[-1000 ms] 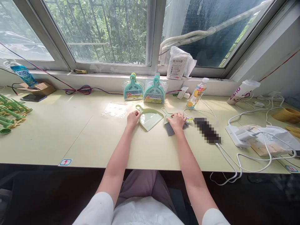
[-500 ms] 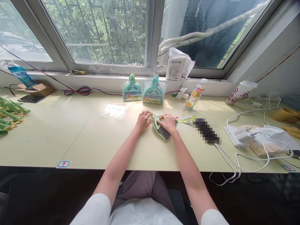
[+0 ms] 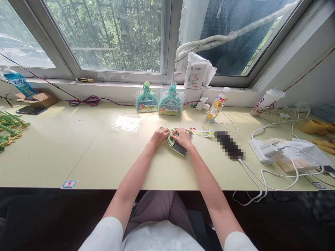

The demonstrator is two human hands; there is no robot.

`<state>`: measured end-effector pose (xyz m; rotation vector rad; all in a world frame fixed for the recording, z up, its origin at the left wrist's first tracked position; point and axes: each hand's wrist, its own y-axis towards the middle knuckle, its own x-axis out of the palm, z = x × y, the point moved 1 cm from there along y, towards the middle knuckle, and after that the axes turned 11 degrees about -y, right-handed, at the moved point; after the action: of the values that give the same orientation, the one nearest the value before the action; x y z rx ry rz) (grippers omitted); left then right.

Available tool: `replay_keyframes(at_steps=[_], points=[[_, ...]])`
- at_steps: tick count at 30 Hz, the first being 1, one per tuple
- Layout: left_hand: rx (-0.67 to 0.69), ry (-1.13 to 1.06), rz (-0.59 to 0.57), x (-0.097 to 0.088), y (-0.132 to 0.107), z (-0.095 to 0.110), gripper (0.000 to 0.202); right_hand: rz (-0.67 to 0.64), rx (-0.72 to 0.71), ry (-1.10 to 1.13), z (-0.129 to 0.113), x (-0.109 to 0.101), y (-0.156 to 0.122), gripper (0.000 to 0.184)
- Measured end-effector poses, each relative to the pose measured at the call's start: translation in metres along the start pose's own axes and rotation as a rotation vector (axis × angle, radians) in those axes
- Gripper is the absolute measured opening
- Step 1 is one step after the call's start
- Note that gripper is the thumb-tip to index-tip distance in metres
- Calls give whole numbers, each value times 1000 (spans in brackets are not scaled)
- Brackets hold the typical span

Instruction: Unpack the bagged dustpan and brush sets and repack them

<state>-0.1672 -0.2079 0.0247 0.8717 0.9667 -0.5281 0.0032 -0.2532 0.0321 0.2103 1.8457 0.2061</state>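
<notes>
A small green dustpan [image 3: 171, 143] lies on the table in front of me, its handle pointing up and left. The hand brush [image 3: 180, 148] rests inside it, grey bristles toward the lower right. My left hand [image 3: 159, 137] is closed around the dustpan's handle. From above, my right hand [image 3: 183, 138] grips the brush with bent fingers and covers much of it. Beyond that hand a yellow-green label strip [image 3: 202, 133] lies flat on the table.
Two bagged dustpan-and-brush stacks [image 3: 170, 101] lean by the windowsill. A clear plastic bag [image 3: 127, 123] lies left of my hands. To the right are a drink bottle [image 3: 217, 104], a pixelated dark object [image 3: 229, 145], a power strip [image 3: 261, 151] and white cables.
My left fingers have closed further over the dustpan's handle. The dustpan and brush have turned slightly, and my right hand has shifted a little left with them.
</notes>
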Motion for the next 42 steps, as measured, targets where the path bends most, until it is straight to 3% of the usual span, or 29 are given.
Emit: replay_keyframes(at_steps=[15, 19, 23, 26, 28, 30, 32, 34, 37, 40, 42], points=[[-54, 54, -92, 1, 4, 8, 26, -80, 67, -19, -5, -11, -2, 18], [-70, 16, -12, 1, 3, 10, 26, -29, 92, 5, -10, -12, -4, 18], [-139, -250, 349, -1, 6, 7, 37, 130, 163, 40, -16, -11, -4, 15], [-284, -675, 554, -4, 9, 7, 44, 307, 256, 50, -18, -10, -6, 14], [-415, -1002, 515, -3, 11, 11, 51, 372, 301, 65, -19, -9, -7, 16], [-513, -1263, 290, -1, 12, 17, 57, 403, 324, 77, -19, -8, -8, 16], [-527, -1418, 38, 1, 11, 25, 58, 408, 322, 83, -18, -7, -7, 16], [-523, -1489, -42, 2, 10, 27, 58, 380, 301, 113, -13, -7, -4, 17], [-617, -1530, 89, 3, 9, 19, 56, 361, 334, 185, 3, -9, 2, 24], [-752, -1550, 279, 3, 8, 1, 48, 402, 535, 118, 29, -9, 5, 34], [-827, -1566, 393, 3, 8, -11, 44, 320, 665, 32, 45, -5, 4, 43]])
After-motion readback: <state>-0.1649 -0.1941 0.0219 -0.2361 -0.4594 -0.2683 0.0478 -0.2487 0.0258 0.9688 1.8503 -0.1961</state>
